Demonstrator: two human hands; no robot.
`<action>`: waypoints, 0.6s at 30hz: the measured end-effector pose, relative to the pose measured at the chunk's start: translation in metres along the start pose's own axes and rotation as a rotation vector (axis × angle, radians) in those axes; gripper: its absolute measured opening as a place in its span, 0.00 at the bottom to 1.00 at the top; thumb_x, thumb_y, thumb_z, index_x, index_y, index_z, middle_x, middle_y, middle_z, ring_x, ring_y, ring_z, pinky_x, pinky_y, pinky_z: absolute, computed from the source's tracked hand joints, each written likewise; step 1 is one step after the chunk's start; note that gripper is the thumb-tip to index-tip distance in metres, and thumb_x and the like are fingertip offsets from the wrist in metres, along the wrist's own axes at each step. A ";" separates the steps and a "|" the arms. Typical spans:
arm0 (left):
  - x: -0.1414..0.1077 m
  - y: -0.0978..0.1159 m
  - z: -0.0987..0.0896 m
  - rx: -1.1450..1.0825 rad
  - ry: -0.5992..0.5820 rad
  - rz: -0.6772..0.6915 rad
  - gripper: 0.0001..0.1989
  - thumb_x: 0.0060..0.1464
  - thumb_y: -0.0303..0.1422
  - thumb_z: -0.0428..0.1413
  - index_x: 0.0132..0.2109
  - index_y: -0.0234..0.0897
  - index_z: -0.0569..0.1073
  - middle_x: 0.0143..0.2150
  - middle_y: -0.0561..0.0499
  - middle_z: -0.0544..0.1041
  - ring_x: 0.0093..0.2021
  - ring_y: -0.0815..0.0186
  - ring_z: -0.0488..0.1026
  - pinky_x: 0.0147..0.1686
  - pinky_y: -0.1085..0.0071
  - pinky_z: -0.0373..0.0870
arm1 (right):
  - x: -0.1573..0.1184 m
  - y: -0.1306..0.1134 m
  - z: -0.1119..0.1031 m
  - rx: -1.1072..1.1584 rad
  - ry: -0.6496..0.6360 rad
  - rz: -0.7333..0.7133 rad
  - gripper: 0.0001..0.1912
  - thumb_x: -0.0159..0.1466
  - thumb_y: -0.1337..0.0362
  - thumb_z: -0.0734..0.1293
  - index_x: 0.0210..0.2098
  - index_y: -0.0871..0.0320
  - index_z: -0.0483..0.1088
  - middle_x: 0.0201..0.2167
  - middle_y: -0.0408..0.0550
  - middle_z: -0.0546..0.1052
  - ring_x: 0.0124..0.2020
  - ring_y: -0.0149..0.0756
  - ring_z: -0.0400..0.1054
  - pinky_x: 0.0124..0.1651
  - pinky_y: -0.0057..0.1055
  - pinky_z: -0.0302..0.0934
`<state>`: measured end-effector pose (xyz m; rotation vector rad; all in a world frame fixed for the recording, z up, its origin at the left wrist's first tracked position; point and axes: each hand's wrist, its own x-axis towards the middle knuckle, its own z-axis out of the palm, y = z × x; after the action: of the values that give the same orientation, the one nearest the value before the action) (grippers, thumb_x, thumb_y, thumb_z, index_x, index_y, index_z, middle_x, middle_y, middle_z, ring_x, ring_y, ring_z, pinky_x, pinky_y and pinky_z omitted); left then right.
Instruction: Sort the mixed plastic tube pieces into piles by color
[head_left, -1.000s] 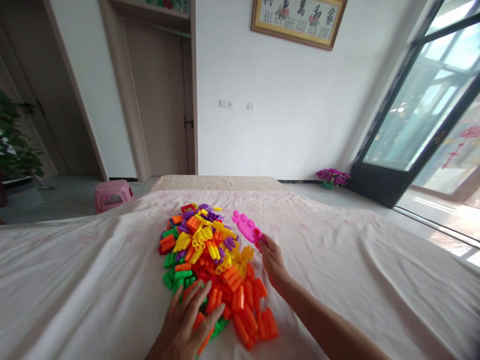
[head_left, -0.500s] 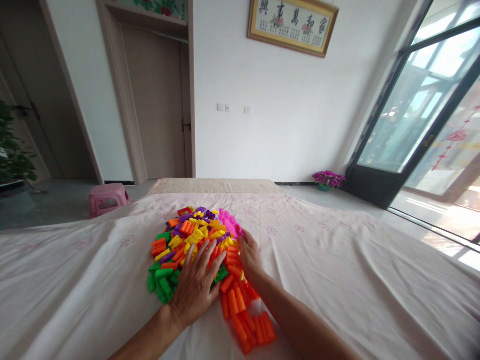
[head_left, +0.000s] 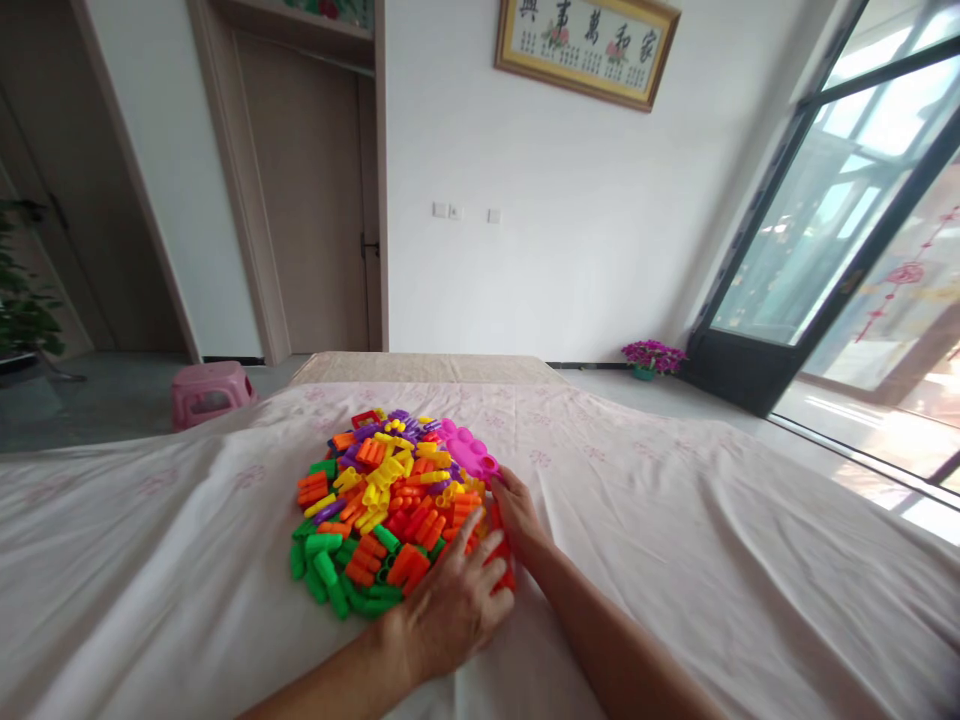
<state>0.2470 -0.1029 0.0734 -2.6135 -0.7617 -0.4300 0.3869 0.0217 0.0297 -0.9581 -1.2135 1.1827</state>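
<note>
A heap of plastic building blocks (head_left: pixel 375 515) in orange, yellow, green, purple and red lies on the pale cloth. My left hand (head_left: pixel 457 605) rests at the heap's near right side, index finger stretched forward and the others bent over orange blocks. Along the right edge stands my right hand (head_left: pixel 521 515), its fingers extended and partly hidden; their tips touch or nearly touch the pink scalloped piece (head_left: pixel 469 452). Red-orange blocks (head_left: pixel 504 560) sit between the two hands. Neither hand visibly grips a block.
The floral cloth (head_left: pixel 660 520) covers a wide surface with wrinkles. Beyond its left edge is a pink stool (head_left: pixel 214 393). A pot of purple flowers (head_left: pixel 652 357) stands on the floor near the glass door (head_left: pixel 795 240).
My left hand has moved right and toward me, off the middle of the heap. The loose orange blocks in front are now gathered against the heap. My right hand has shifted slightly right.
</note>
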 end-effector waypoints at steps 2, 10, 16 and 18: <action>0.002 -0.015 -0.002 0.014 -0.021 -0.035 0.11 0.61 0.35 0.51 0.44 0.38 0.76 0.48 0.46 0.78 0.60 0.54 0.66 0.67 0.45 0.36 | -0.002 0.003 -0.001 0.038 0.023 -0.020 0.23 0.56 0.46 0.68 0.42 0.57 0.74 0.38 0.49 0.79 0.37 0.40 0.72 0.40 0.34 0.66; 0.006 -0.062 -0.006 -0.042 0.071 -0.308 0.06 0.57 0.27 0.54 0.39 0.40 0.75 0.41 0.50 0.79 0.57 0.56 0.69 0.67 0.42 0.36 | -0.003 0.004 0.000 0.051 0.089 -0.067 0.23 0.58 0.48 0.67 0.46 0.56 0.73 0.41 0.49 0.79 0.40 0.42 0.71 0.40 0.34 0.66; 0.001 -0.109 0.006 -0.023 0.148 -0.571 0.10 0.54 0.28 0.57 0.44 0.37 0.77 0.46 0.43 0.80 0.57 0.49 0.69 0.64 0.39 0.40 | -0.001 0.002 0.002 -0.070 0.163 -0.190 0.20 0.63 0.50 0.63 0.46 0.58 0.73 0.44 0.51 0.78 0.45 0.43 0.69 0.49 0.35 0.63; 0.000 -0.119 0.008 -0.054 0.206 -0.644 0.17 0.53 0.32 0.59 0.51 0.38 0.75 0.53 0.40 0.78 0.59 0.46 0.68 0.63 0.38 0.43 | -0.001 -0.004 0.001 -0.118 0.215 -0.252 0.20 0.64 0.51 0.62 0.45 0.59 0.73 0.43 0.51 0.78 0.45 0.42 0.69 0.50 0.35 0.62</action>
<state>0.1812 -0.0071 0.0990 -2.2643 -1.5256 -0.8868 0.3861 0.0196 0.0332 -0.9611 -1.2003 0.7959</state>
